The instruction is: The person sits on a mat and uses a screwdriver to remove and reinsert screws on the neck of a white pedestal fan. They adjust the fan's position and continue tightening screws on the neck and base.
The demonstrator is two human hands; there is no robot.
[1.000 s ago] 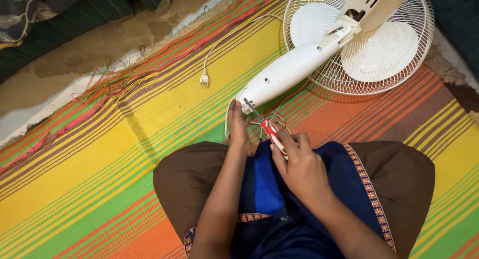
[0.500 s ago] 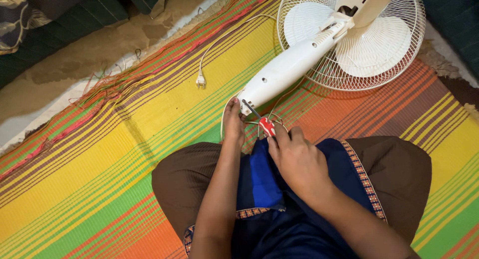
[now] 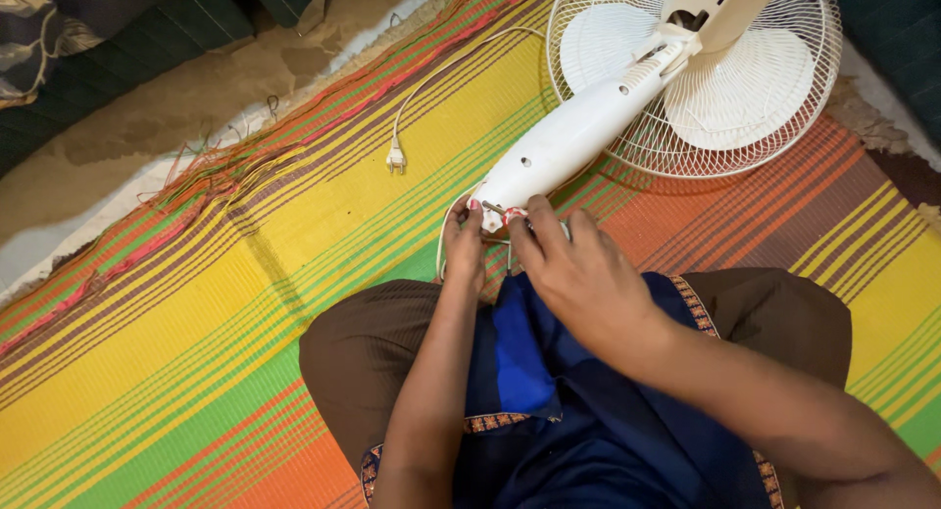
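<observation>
A white pedestal fan lies on the striped mat, its stem (image 3: pixel 578 132) pointing toward me and its round grille (image 3: pixel 784 127) at the top right. My left hand (image 3: pixel 466 242) pinches the open lower end of the stem, where thin wires come out. My right hand (image 3: pixel 588 274) is closed on a small red-tipped tool (image 3: pixel 512 215) pressed against that same end; most of the tool is hidden under my fingers. Both hands sit just beyond my knees.
The fan's white cord runs across the mat to its plug (image 3: pixel 395 158), left of the stem. The colourful striped mat (image 3: pixel 196 303) ends in a frayed edge at the upper left, with bare sandy floor (image 3: pixel 176 107) and dark cloth beyond.
My right hand has moved the red tool up to the stem's end, closing over it. My left hand has stayed at the stem's end.
</observation>
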